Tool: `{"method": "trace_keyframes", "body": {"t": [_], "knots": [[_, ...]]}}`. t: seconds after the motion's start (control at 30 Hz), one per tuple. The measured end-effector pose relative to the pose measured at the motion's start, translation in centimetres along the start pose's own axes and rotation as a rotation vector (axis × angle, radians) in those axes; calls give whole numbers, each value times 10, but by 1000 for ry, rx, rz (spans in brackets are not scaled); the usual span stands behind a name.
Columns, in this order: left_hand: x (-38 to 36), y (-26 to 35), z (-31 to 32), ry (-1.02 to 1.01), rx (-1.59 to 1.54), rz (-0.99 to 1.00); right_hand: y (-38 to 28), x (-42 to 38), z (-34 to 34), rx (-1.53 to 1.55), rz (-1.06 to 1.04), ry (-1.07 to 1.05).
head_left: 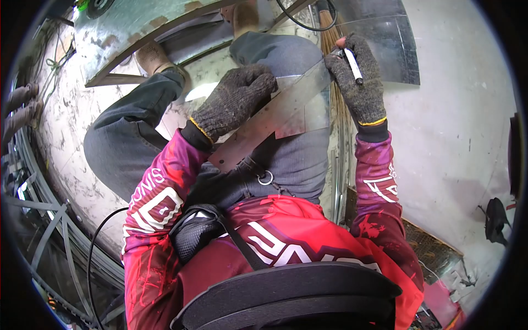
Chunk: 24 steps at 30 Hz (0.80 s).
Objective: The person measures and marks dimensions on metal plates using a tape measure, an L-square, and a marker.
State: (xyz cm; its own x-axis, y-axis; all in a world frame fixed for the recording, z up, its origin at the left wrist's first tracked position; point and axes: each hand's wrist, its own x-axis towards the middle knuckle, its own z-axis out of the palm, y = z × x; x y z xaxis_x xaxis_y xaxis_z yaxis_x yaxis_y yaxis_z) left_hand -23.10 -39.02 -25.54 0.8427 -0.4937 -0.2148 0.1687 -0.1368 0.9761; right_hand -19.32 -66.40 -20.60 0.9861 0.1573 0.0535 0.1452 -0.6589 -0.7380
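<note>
My left hand [236,98], in a dark knitted glove with a yellow edge, is closed on a long flat metal strip [258,122]. The strip slants across my lap, from near my waist up to my right hand. Under it lies a smaller thin metal sheet [314,114] on my thigh. My right hand [357,74], gloved the same way with a bare fingertip showing, holds a white marker [353,65] with a black end, pointing down toward my wrist. Its fingers are beside the strip's upper end.
A metal-topped bench [124,33] stands ahead at the left. A curved metal sheet [379,41] lies beyond my right hand, near a straw broom [329,34]. Metal strips [66,236] are piled at the left. Another person's feet [25,102] show at the left edge.
</note>
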Motion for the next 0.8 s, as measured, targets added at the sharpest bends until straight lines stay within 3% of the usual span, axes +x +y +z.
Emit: {"method": "trace_keyframes", "body": {"t": [0.03,0.1,0.23,0.33,0.4,0.43,0.5,0.53,0.8], "knots": [[0,-3,1,-1,0,0,0,0,0,-1,1,1],[-1,-10,2,47,205,232,-1,0,-1,-33,-7,-5],[-2,-11,2,14,115,149,-1,0,0,7,39,-15],[-5,-16,-1,37,371,285,3,0,0,3,-4,-2],[-11,-9,-1,-70,-326,-152,2,1,-1,-27,-26,-7],[-14,-10,-2,-70,-325,-152,1,1,-1,-26,-26,-7],[-20,-12,-4,-295,-353,-100,0,-1,0,44,15,-5],[-22,3,-6,-294,-171,-50,0,-1,0,46,16,-5],[-24,-4,8,-262,-297,-9,1,2,-3,-39,-7,-23]]}}
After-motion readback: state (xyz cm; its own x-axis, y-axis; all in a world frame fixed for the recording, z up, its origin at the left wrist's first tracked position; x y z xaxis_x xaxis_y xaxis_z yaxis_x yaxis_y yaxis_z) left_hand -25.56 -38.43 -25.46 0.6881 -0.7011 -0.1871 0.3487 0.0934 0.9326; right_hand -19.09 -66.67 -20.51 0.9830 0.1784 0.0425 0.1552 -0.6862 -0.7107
